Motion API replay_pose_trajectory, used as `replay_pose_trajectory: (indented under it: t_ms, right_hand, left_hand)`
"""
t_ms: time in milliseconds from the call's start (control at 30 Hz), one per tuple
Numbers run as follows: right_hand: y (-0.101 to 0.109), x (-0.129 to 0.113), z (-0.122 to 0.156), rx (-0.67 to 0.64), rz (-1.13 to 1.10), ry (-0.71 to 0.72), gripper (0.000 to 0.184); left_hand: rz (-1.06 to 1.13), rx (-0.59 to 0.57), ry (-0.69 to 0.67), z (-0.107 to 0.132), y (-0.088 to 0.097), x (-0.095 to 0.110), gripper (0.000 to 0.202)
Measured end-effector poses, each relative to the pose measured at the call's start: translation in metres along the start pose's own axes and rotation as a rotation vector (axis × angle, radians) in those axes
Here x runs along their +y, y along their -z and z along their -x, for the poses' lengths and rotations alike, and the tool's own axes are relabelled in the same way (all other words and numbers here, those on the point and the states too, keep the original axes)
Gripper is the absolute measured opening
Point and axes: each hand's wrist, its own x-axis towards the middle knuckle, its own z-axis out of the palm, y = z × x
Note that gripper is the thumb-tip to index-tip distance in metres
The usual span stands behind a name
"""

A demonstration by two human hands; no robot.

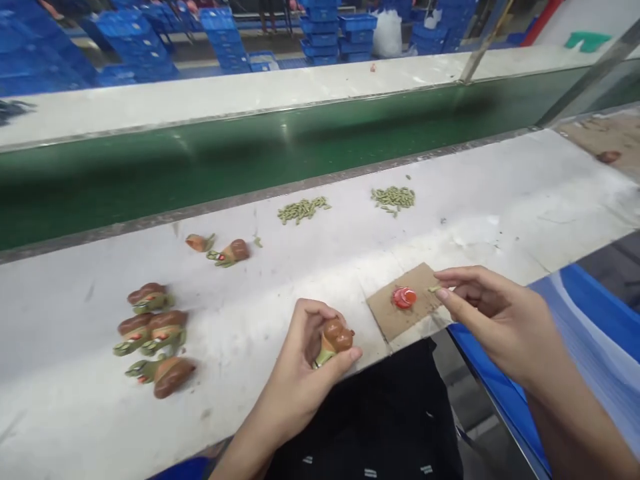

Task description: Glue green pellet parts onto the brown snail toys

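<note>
A brown-and-green moulded figure [334, 340] lies closed inside the left grip [300, 373], held over the near side of the white bench [260, 280]. The right grip [495, 313] pinches a tiny green peg [434, 289] above a cardboard square [423, 320] bearing a red round cap [404, 297]. So light a pinch could let the peg slip and roll away on the bench. Further off lie more figures [153, 340], two piles of green pegs [303, 210] and a green conveyor belt [150, 173].
</note>
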Motion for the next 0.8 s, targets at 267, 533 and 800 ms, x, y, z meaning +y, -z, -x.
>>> replay_pose_trajectory:
  t_ms: [267,533,800]
  right_hand:
    - [-0.014,0.004,0.002,0.013,0.171,0.151,0.013]
    - [-0.025,0.0,0.002,-0.063,0.305,0.246,0.019]
    - [-0.026,-0.008,0.001,-0.085,0.34,0.23,0.019]
  left_hand:
    - [-0.06,-0.214,0.139,-0.012,-0.031,0.012,0.029]
    - [-0.06,-0.187,0.049,-0.025,-0.038,-0.001,0.021]
    - [-0.067,-0.204,0.007,-0.024,-0.036,-0.006,0.025]
